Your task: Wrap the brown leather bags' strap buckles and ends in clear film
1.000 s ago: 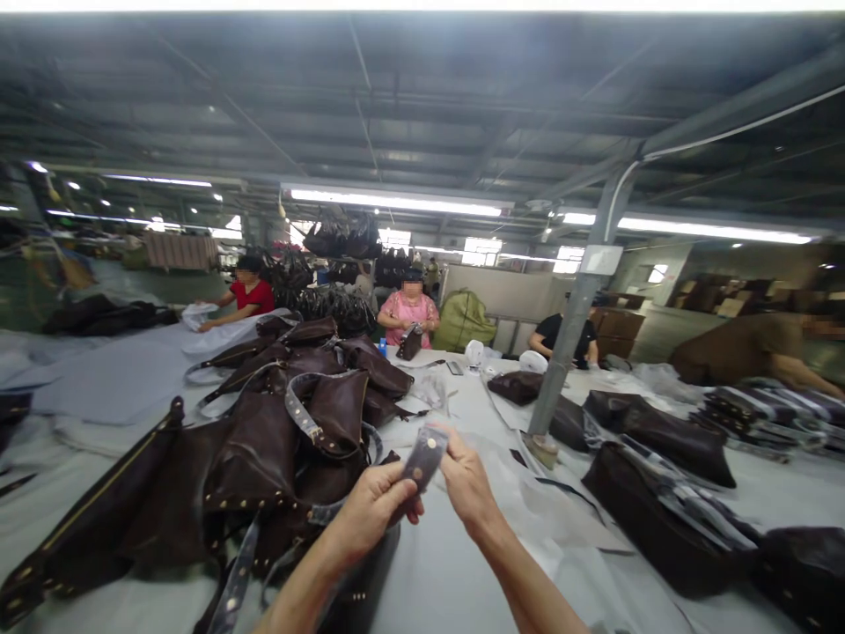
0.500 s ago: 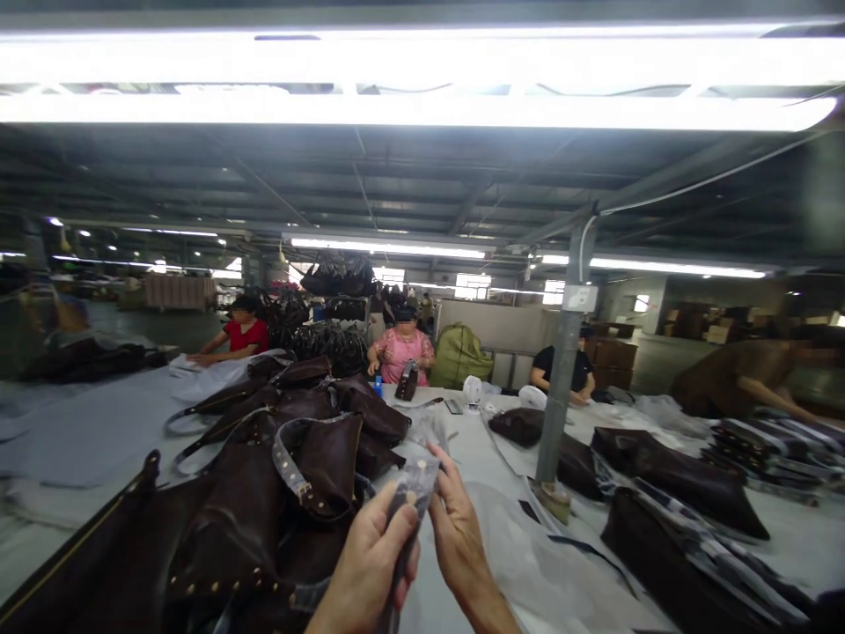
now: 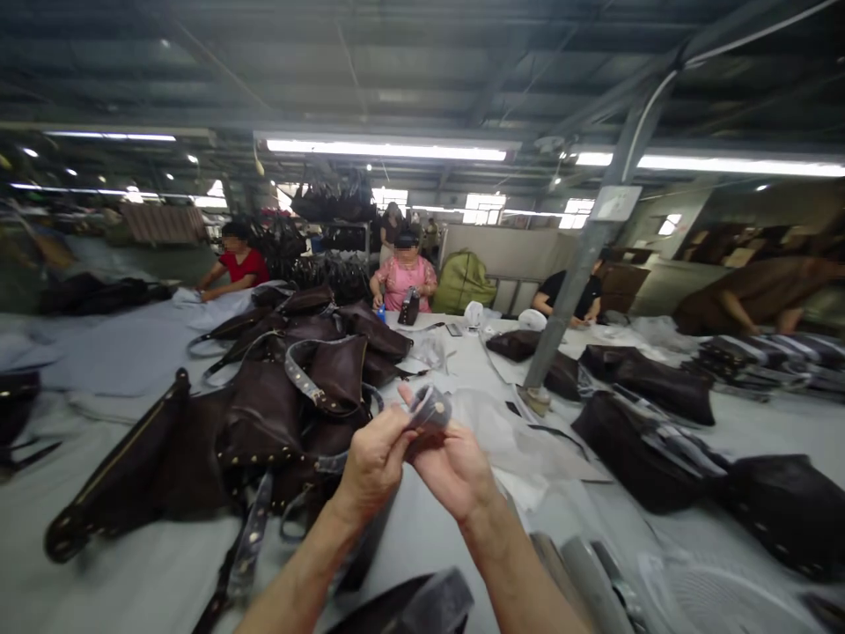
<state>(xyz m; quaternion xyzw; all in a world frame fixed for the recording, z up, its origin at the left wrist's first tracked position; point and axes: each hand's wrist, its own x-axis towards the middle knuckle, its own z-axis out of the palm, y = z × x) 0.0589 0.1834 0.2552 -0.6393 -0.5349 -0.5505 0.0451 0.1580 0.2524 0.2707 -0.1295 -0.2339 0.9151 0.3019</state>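
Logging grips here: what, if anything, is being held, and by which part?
A dark studded strap, held at a bent stretch by left hand and right hand.

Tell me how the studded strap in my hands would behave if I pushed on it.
The studded strap would probably flex, since it curves at your left hand and right hand. It might feel slightly slippery, given its greyish sheen, and seems fairly light, being a narrow band.

Dim ceiling (image 3: 422, 62); white glare from tube lights (image 3: 386, 150); windows (image 3: 484, 210) blown out; edges stretched, soft.
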